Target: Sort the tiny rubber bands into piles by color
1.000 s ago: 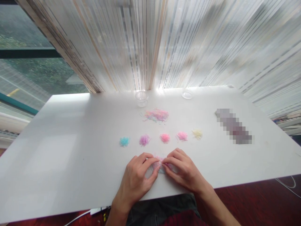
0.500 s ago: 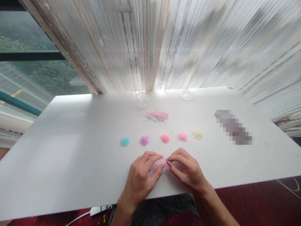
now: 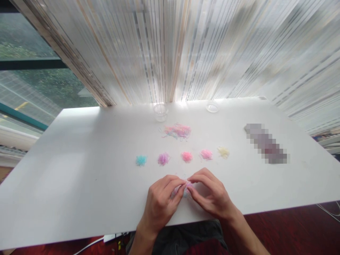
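Close to the table's front edge, both hands work over a small pile of mixed pastel rubber bands, which they partly cover. My left hand is closed, its thumb and forefinger pinched at the pile; the band between them is too small to make out clearly. Just opposite, my right hand has its thumb and forefinger tips a little apart, touching or nearly touching the left fingertips. Beyond the hands is a row of sorted heaps: turquoise bands, purple bands, coral-pink bands, light pink bands and pale yellow bands.
A larger mixed heap of bands lies behind the row. At the back stand a clear plastic cup and a clear lid. A pixelated object lies on the white table at right. Striped curtains hang behind.
My left thumb and forefinger have drawn closer together, and the left hand covers more of the pile. My right thumb and forefinger tips have parted slightly. The sorted heaps look the same.
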Motion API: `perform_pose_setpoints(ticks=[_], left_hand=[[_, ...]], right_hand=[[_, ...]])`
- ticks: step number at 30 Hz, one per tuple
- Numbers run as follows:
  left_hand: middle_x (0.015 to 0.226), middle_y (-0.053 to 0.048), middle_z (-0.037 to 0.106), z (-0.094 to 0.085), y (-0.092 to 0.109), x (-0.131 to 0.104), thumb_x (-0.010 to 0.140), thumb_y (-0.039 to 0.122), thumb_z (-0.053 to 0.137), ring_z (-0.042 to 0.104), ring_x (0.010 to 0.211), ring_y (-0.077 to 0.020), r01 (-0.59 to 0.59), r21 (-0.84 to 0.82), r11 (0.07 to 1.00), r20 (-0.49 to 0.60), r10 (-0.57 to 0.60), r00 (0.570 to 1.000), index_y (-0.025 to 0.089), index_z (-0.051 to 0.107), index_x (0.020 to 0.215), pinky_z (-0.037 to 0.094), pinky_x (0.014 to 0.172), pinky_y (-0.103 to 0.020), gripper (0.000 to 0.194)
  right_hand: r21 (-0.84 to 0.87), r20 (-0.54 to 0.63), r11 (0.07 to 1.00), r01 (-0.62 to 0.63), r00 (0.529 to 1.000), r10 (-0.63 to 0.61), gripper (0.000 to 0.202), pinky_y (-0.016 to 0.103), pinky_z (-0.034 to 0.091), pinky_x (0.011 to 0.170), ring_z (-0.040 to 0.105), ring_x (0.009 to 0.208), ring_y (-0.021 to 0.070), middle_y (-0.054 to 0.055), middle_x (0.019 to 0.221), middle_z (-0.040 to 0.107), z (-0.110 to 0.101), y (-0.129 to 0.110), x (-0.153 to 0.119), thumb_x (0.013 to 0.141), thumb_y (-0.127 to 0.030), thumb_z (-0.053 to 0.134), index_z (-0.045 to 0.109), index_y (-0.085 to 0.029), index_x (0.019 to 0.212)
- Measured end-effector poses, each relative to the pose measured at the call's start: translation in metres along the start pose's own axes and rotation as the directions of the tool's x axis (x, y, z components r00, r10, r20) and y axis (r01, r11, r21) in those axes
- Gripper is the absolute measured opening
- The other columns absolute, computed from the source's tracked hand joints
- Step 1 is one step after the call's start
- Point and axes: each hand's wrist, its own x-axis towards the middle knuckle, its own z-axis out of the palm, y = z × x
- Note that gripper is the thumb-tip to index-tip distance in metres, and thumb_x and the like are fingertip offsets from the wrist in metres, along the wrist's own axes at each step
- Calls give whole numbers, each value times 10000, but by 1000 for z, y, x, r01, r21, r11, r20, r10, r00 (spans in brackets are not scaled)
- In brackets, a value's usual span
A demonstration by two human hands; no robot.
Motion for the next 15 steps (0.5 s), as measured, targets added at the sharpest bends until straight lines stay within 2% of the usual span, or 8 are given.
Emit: perform_pose_setpoints(ticks=[4,8,15], left_hand=[[959,-44,744,-1,1,-1,980,116,656,709,854,-151,-3,-9,1000,-17,3,1000,197,678,1077,574,702,-230,129],[969,-44,746,-2,0,-3,979,115,656,715,876,-156,-24,19,1000,-21,24,999,203,677,1095,580,704,-230,147],[938,-43,721,-2,0,-3,986,139,639,706,833,-158,21,52,998,-37,-19,999,203,656,1049,579,695,-251,91]], right_hand=[[-40,4,999,-3,1000,3,239,320,578,741,647,876,196,67,965,667,1,1,0,934,-123,679,646,-203,1158],[-56,6,998,13,1000,-13,176,322,569,729,645,843,191,53,928,678,3,4,0,957,-122,664,661,-215,1106],[-54,-14,998,24,1000,-25,125,319,546,686,632,786,183,40,867,687,3,4,0,962,-117,668,676,-215,1039]])
